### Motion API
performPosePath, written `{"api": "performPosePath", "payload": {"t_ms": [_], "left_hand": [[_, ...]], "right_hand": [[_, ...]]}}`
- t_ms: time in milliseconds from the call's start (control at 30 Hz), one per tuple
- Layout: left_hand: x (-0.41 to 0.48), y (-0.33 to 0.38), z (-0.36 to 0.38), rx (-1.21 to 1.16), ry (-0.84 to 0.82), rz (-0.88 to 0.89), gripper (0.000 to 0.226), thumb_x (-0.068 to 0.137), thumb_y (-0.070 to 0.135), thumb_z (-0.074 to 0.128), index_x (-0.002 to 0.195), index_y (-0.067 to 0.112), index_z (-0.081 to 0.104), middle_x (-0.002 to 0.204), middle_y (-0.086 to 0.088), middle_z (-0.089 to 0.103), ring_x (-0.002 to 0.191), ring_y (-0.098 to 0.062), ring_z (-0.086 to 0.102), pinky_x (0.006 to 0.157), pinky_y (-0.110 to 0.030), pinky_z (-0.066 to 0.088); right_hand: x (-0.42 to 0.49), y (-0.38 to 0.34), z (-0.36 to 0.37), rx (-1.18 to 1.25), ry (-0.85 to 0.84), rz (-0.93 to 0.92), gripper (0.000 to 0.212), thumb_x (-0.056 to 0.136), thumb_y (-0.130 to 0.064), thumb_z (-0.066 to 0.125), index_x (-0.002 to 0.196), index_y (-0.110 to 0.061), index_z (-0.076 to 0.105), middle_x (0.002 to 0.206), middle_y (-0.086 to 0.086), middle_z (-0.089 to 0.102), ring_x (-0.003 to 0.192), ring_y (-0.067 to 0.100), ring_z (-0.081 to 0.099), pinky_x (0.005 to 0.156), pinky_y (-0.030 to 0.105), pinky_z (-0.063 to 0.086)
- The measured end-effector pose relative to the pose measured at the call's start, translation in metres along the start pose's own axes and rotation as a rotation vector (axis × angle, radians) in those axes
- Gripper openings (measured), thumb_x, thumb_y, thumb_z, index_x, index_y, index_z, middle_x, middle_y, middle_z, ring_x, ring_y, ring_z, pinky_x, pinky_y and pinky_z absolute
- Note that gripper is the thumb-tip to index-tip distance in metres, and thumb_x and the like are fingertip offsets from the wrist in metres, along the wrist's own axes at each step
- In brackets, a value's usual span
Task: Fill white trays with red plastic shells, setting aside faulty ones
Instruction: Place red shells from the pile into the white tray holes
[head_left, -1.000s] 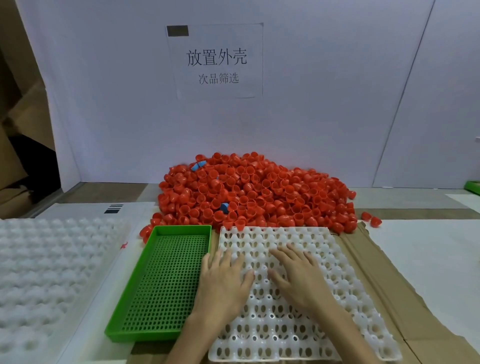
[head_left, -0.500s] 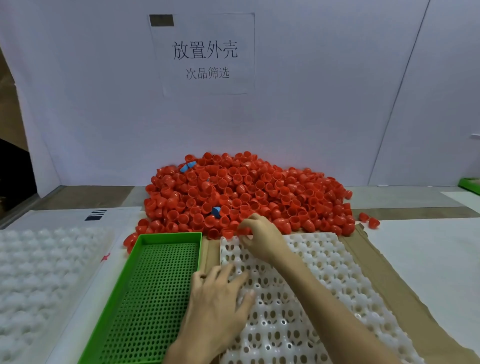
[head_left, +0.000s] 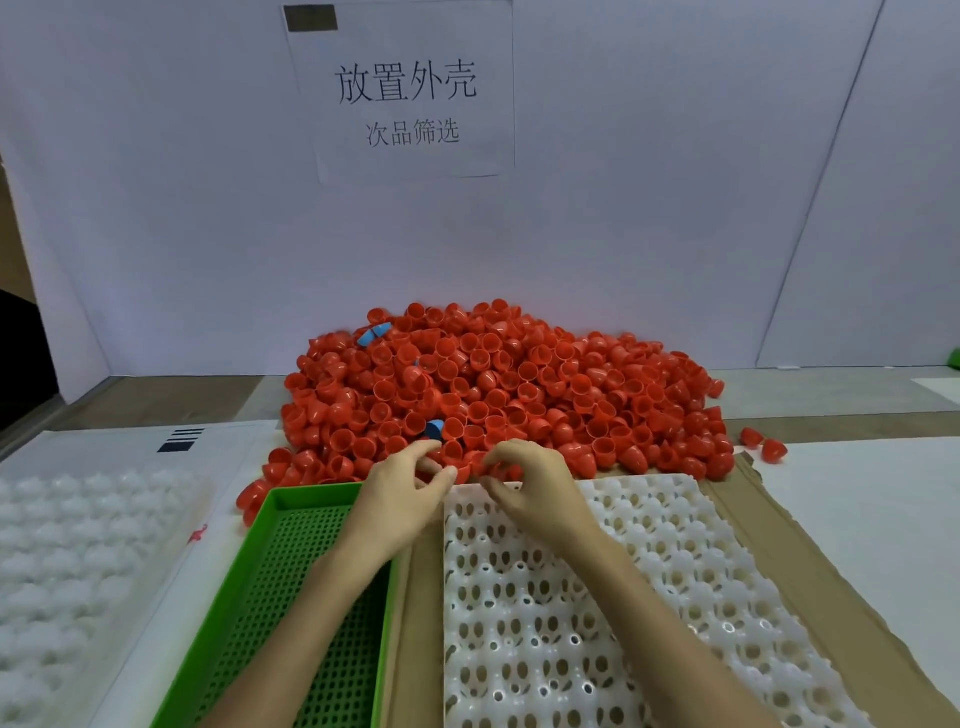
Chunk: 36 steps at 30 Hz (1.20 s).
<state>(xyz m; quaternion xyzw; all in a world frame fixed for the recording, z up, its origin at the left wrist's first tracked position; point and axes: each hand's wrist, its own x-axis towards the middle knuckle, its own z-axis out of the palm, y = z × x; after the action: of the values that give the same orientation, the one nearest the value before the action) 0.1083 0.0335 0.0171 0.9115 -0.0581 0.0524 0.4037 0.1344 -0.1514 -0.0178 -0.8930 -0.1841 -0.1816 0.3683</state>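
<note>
L hand (head_left: 400, 501), R hand (head_left: 543, 491): grip on shells (head_left: 519, 384) unclear; white tray (head_left: 675, 551), green tray (head_left: 311, 492) cut btm.

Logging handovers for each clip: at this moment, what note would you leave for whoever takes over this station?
Left hand: fingers curled at the near edge of the heap of red plastic shells; grip unconfirmed.
Right hand: the same, beside it.
Moulded white plastic tray, in front of the heap: no shell seated yet.
Green perforated plastic tray, left of it: no rejects visible.
Left: fill every cell, set faulty shells aside; blue pieces lie mixed in the heap.
</note>
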Motion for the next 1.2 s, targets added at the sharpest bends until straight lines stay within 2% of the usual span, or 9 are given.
{"api": "performPosePath", "payload": {"t_ms": [200,367,467,533,600,767,900,1000,1200], "left_hand": [[-0.001,-0.016,0.006,-0.112,0.025,0.100,0.025,0.089,0.027,0.075,0.114,0.024,0.075,0.094,0.020,0.071,0.089,0.013,0.062,0.075,0.000,0.044],[-0.002,-0.014,0.012,-0.069,0.045,0.137,0.026,0.086,0.028,0.078,0.112,0.025,0.075,0.094,0.022,0.069,0.093,0.017,0.059,0.076,0.001,0.042],[-0.001,-0.015,0.012,-0.048,0.076,0.151,0.018,0.089,0.026,0.075,0.107,0.025,0.077,0.097,0.019,0.071,0.095,0.004,0.064,0.092,-0.018,0.051],[-0.002,-0.017,0.013,0.009,0.084,0.154,0.012,0.092,0.026,0.071,0.102,0.029,0.077,0.100,0.019,0.070,0.104,-0.004,0.062,0.102,-0.039,0.048],[-0.004,-0.020,0.014,0.059,0.077,0.151,0.012,0.094,0.025,0.068,0.099,0.033,0.075,0.102,0.021,0.068,0.109,-0.007,0.059,0.106,-0.045,0.042],[-0.003,-0.027,0.017,0.080,0.079,0.131,0.015,0.096,0.022,0.064,0.105,0.031,0.073,0.106,0.020,0.063,0.112,-0.008,0.054,0.108,-0.042,0.040],[-0.004,-0.032,0.021,0.130,-0.011,0.098,0.030,0.098,0.026,0.058,0.128,0.032,0.058,0.117,0.007,0.056,0.114,-0.016,0.055,0.102,-0.038,0.047],[-0.004,-0.035,0.023,0.159,-0.043,0.073,0.042,0.100,0.032,0.055,0.141,0.035,0.046,0.122,0.003,0.053,0.114,-0.020,0.057,0.101,-0.039,0.049],[-0.003,-0.037,0.024,0.212,-0.036,0.076,0.040,0.098,0.040,0.055,0.138,0.040,0.052,0.118,0.010,0.051,0.113,-0.021,0.058,0.101,-0.037,0.046]], "right_hand": [[0.003,0.001,-0.003,0.096,0.042,-0.032,0.017,0.089,-0.017,0.068,0.103,-0.023,0.077,0.100,-0.018,0.072,0.096,0.001,0.065,0.086,0.023,0.054],[0.001,-0.006,-0.003,0.228,-0.008,0.058,0.033,0.088,-0.047,0.056,0.109,-0.031,0.076,0.104,-0.030,0.068,0.104,-0.008,0.062,0.088,0.016,0.052],[-0.001,-0.004,-0.001,0.120,-0.017,0.071,0.037,0.082,-0.049,0.064,0.112,-0.031,0.074,0.105,-0.027,0.068,0.099,-0.007,0.063,0.086,0.017,0.052],[0.000,-0.004,0.001,0.088,-0.076,0.111,0.035,0.082,-0.043,0.070,0.114,-0.029,0.074,0.108,-0.021,0.070,0.099,-0.006,0.063,0.087,0.020,0.052],[0.003,-0.007,0.005,0.014,-0.153,0.127,0.032,0.085,-0.036,0.070,0.115,-0.027,0.074,0.112,-0.014,0.073,0.096,-0.002,0.064,0.088,0.024,0.054],[0.018,-0.018,0.006,-0.248,-0.294,0.101,0.029,0.088,-0.030,0.059,0.113,-0.026,0.074,0.117,-0.008,0.069,0.110,0.013,0.060,0.098,0.038,0.047],[0.029,-0.024,0.006,-0.423,-0.411,0.063,0.028,0.093,-0.035,0.057,0.115,-0.027,0.071,0.118,-0.001,0.057,0.112,0.021,0.048,0.095,0.041,0.035],[0.034,-0.028,0.006,-0.478,-0.452,0.047,0.026,0.092,-0.035,0.060,0.115,-0.027,0.071,0.112,-0.002,0.055,0.109,0.021,0.050,0.094,0.041,0.036],[0.037,-0.034,0.010,-0.481,-0.480,0.083,0.020,0.089,-0.030,0.066,0.106,-0.021,0.072,0.100,-0.004,0.061,0.096,0.020,0.061,0.077,0.033,0.047]]}}
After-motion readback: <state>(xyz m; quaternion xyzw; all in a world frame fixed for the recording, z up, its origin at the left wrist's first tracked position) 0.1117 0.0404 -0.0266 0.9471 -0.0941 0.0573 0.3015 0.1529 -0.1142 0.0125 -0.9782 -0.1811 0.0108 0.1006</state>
